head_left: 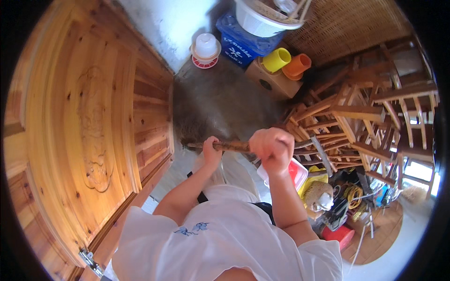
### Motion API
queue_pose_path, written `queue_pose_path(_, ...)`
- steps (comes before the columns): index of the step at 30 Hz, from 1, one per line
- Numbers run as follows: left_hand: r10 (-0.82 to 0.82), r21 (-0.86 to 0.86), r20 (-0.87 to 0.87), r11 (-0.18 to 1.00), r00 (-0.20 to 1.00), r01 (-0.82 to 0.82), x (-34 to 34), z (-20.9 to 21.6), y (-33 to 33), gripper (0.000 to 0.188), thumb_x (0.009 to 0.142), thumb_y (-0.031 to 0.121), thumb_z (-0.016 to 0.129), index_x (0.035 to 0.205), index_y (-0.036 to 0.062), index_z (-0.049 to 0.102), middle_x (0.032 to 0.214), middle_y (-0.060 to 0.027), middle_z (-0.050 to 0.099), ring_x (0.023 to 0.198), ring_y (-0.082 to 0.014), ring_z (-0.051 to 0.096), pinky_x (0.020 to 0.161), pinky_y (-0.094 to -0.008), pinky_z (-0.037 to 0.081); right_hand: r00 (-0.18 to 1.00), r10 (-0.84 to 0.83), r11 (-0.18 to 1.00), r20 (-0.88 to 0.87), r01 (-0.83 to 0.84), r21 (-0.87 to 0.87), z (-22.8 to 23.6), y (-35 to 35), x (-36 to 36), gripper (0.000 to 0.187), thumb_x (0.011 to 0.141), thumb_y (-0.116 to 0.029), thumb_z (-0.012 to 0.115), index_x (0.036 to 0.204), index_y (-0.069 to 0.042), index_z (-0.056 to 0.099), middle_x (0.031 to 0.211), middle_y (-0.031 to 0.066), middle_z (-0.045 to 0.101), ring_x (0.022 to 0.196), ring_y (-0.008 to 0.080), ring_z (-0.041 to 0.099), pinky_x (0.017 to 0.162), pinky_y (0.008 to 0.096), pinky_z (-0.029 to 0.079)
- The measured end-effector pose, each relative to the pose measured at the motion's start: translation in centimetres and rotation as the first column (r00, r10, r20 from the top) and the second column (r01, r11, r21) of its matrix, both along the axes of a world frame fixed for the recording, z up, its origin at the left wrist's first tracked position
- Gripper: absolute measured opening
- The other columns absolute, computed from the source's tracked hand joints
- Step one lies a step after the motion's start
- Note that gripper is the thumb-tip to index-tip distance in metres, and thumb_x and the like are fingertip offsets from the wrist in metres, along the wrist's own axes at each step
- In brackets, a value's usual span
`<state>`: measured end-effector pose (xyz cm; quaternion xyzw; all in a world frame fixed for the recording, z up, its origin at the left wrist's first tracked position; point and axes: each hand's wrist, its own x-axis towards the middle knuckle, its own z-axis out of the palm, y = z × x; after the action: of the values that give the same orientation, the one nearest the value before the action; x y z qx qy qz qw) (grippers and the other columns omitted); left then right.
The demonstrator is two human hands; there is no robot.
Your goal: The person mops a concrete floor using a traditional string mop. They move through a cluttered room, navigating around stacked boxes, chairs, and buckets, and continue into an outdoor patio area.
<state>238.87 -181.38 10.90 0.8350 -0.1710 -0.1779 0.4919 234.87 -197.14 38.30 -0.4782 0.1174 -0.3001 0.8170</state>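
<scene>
Left hand (212,149) clenched round wooden stick (234,146) near one end; right hand (273,146) fisted on it farther along. Blue bin (236,44) at floor's (220,100) far edge.

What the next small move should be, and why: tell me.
Probably ease the right end of the wooden stick gently forward. The left hand and right hand are both closed around it, its right side seems to point toward the piled wooden furniture, and floor shows ahead of them.
</scene>
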Motion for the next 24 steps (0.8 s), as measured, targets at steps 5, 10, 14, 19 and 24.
queue_pose_path(5,0.088,-0.181,-0.063,0.979,0.994,-0.098,-2.5,0.3,-5.1,0.019,0.077,0.002,0.066,0.078,0.0052,0.048,0.075,-0.0073,0.048,0.075,-0.0245,0.050,0.073,-0.0327,0.043,1.000,-0.015,0.972,0.021,0.020,-0.236,2.4,-2.1,-3.4,0.016,0.070,0.003,0.048,0.056,-0.005,0.043,0.052,0.0060,0.048,0.046,0.0173,0.040,0.048,0.0315,0.038)
queue_pose_path(10,-0.012,-0.431,-0.028,0.902,1.000,-0.001,-3.5,1.0,-12.0,0.016,0.082,-0.001,0.064,0.082,0.0044,0.049,0.078,-0.0049,0.047,0.077,-0.0191,0.051,0.076,-0.0317,0.044,0.983,-0.059,0.901,0.174,0.127,-0.416,2.7,-5.4,-7.9,0.013,0.062,0.005,0.050,0.055,-0.005,0.045,0.055,0.0048,0.049,0.046,0.0205,0.046,0.046,0.0316,0.039)
queue_pose_path(14,-0.050,-0.350,0.302,0.923,0.952,0.160,-3.7,-2.5,-16.8,0.015,0.082,-0.003,0.062,0.086,0.0050,0.050,0.082,-0.0042,0.048,0.075,-0.0165,0.052,0.071,-0.0283,0.045,0.987,-0.083,0.867,0.136,0.139,-0.479,1.3,-7.4,-11.1,0.012,0.060,0.005,0.049,0.055,-0.005,0.045,0.052,0.0037,0.046,0.044,0.0215,0.045,0.044,0.0309,0.038)
queue_pose_path(19,-0.198,-0.388,0.313,0.866,0.929,0.315,-6.4,-0.8,-21.9,0.012,0.081,-0.005,0.058,0.083,0.0040,0.051,0.087,-0.0058,0.049,0.072,-0.0173,0.054,0.068,-0.0280,0.046,0.977,-0.187,0.834,0.106,0.215,-0.508,0.7,-8.7,-15.0,0.016,0.062,0.005,0.048,0.054,-0.006,0.042,0.050,0.0028,0.044,0.040,0.0195,0.043,0.041,0.0300,0.034)
queue_pose_path(24,-0.457,-0.514,0.046,0.752,0.888,0.413,-9.9,-1.9,-22.6,0.026,0.076,-0.015,0.061,0.089,0.0066,0.052,0.091,-0.0043,0.051,0.079,-0.0120,0.049,0.070,-0.0252,0.044,0.933,-0.357,0.781,0.035,0.319,-0.536,2.2,-6.8,-16.5,0.014,0.056,0.006,0.055,0.055,-0.005,0.045,0.052,0.0057,0.043,0.041,0.0244,0.039,0.042,0.0317,0.031)
